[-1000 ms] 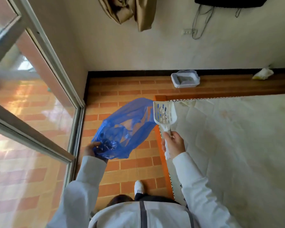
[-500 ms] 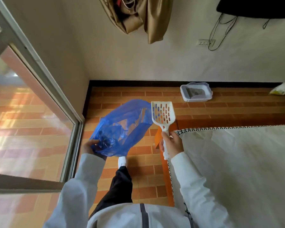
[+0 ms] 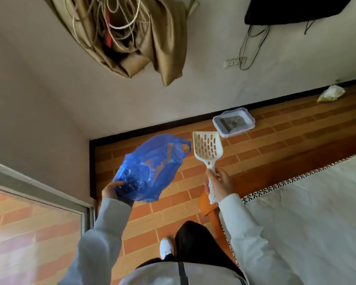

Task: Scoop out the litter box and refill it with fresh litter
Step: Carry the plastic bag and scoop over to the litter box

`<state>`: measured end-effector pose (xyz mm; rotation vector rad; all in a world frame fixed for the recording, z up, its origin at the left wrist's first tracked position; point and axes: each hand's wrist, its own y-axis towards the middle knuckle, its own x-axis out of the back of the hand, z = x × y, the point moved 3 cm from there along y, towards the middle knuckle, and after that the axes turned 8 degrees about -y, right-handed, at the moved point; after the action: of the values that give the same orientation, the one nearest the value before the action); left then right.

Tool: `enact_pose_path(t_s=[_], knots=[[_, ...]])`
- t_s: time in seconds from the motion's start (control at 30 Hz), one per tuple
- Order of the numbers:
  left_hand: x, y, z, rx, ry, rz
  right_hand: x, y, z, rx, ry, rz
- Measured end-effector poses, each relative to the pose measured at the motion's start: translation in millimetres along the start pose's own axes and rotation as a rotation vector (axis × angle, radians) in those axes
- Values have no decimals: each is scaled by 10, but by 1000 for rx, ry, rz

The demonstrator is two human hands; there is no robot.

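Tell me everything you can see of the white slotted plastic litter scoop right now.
The white slotted plastic litter scoop has a flat, shovel-shaped head with rows of oblong slots and raised side edges, narrowing to a straight handle. It looks clean and empty. The right hand grips the handle, head pointing away from the person, held in the air above the brick-patterned floor. It sits beside the blue plastic bag, apparently not touching it.

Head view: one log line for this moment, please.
phase: approach | left hand: holds blue bag | right hand: grips scoop handle | litter box: on floor by wall, untouched
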<state>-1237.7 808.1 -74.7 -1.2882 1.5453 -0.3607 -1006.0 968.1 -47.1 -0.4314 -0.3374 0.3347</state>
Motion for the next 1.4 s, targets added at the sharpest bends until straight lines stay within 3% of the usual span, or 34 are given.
enact_pose_path(t_s=[0.4, 0.63, 0.8, 1.4], knots=[[-1812, 1361, 158, 118, 136, 40, 37, 1663, 738, -131, 137, -152], [-3097, 2120, 610, 203, 162, 118, 460, 2803, 1301, -177, 162, -244], [-3975, 2453, 951, 260, 160, 197, 769, 3480, 1596, -143, 49, -280], [-6327, 3617, 2261, 351, 348, 183, 1782, 5746, 2043, -210, 129, -386]])
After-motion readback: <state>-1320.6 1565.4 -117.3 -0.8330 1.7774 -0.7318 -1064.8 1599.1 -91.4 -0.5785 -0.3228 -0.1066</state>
